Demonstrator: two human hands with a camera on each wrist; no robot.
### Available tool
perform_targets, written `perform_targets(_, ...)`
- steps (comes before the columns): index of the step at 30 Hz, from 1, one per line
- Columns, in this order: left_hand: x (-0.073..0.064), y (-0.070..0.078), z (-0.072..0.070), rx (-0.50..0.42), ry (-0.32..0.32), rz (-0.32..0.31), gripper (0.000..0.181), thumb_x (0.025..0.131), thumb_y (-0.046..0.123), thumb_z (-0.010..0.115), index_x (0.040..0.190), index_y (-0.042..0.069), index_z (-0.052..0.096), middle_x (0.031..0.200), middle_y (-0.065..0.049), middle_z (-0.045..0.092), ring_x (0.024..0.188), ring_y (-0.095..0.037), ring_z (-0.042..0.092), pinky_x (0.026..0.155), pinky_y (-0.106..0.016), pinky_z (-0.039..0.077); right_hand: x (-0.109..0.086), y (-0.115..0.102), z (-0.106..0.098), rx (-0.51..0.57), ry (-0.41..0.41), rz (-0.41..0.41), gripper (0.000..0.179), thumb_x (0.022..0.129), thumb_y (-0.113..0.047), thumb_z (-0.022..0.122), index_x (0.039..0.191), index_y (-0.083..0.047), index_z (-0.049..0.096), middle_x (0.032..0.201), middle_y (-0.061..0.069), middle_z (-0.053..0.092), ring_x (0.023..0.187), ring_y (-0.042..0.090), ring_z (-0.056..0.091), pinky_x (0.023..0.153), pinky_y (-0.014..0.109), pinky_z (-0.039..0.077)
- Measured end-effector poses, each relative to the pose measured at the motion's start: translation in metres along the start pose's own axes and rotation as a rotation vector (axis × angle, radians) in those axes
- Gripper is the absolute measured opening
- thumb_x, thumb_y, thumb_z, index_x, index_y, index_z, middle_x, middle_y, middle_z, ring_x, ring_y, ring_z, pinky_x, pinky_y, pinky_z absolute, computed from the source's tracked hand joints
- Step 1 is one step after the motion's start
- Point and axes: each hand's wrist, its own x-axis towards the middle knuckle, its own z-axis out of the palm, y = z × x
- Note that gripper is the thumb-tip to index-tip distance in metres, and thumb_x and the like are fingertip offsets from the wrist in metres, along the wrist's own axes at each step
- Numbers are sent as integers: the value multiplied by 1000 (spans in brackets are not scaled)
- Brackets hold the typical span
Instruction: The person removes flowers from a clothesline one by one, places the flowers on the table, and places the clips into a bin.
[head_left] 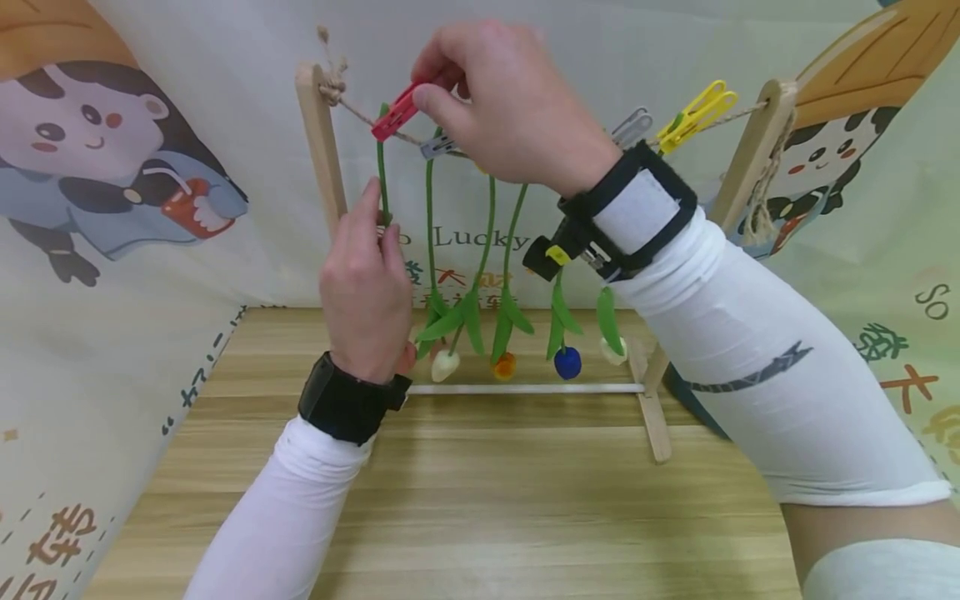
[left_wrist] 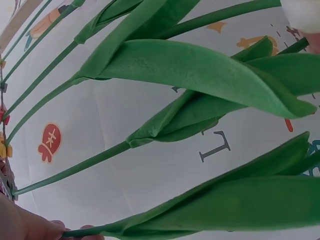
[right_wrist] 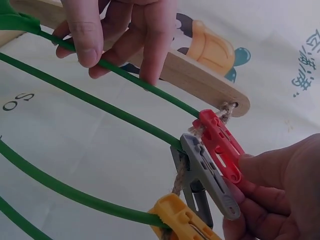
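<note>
My right hand [head_left: 510,108] pinches a red clothespin [head_left: 396,112] at the left end of a twine line [head_left: 355,110]. The clip's nose meets the top of a green artificial tulip stem [right_wrist: 165,95]. Below it, my left hand [head_left: 367,292] holds that stem between thumb and fingers, as the right wrist view shows. Beside the red clip, a grey clothespin [right_wrist: 207,175] and a yellow-orange clothespin [right_wrist: 182,217] grip other stems on the twine. The held tulip's leaves [left_wrist: 215,205] show in the left wrist view; its bloom is hidden in the head view.
Wooden posts [head_left: 320,150] carry the twine, joined low by a white rod [head_left: 525,388]. Several tulips hang upside down, among them an orange bloom [head_left: 504,366] and a blue bloom [head_left: 567,362]. A yellow clothespin [head_left: 697,115] sits near the right post. Below lies a wood-grain tabletop [head_left: 480,508].
</note>
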Motion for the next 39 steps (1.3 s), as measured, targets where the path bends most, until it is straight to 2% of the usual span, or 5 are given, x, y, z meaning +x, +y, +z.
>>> perform_targets(5, -2, -1, -1, -3, -11, 2, 40, 106, 1, 62, 144, -11, 57, 120, -29, 69, 108, -37, 72, 93, -45, 61, -1, 2, -1, -8, 64, 6, 28, 111, -25, 58, 124, -6, 75, 116, 4, 74, 97, 16, 58, 84, 26, 43)
perform_targets(12, -8, -3, -6, -19, -30, -7, 40, 107, 1, 61, 144, -11, 57, 114, -27, 69, 101, -37, 72, 88, -45, 62, -5, 8, -3, -11, 132, -20, 28, 110, -26, 61, 122, -5, 76, 118, 7, 75, 103, 20, 60, 106, 30, 36)
perform_targets(24, -31, -5, -24, -50, -36, -23, 40, 105, 0, 64, 143, -9, 58, 114, -26, 70, 91, -35, 71, 78, -44, 63, -28, 16, -8, 88, 226, -60, 27, 110, -21, 60, 123, -2, 74, 117, 10, 74, 98, 21, 56, 84, 25, 43)
perform_targets(32, -53, -4, -41, -52, -60, -18, 40, 103, -3, 66, 142, -6, 61, 110, -24, 71, 85, -34, 72, 72, -44, 62, -77, 32, -18, 135, 305, -121, 29, 103, -19, 69, 122, 2, 73, 110, 12, 73, 100, 21, 57, 83, 30, 43)
perform_targets(39, -78, 0, -54, 58, -131, 145, 42, 97, -8, 71, 139, -6, 65, 103, -24, 73, 83, -36, 72, 68, -47, 62, -156, 58, -12, 179, 306, 5, 27, 94, -13, 80, 117, 0, 76, 101, 9, 73, 91, 16, 50, 77, 30, 33)
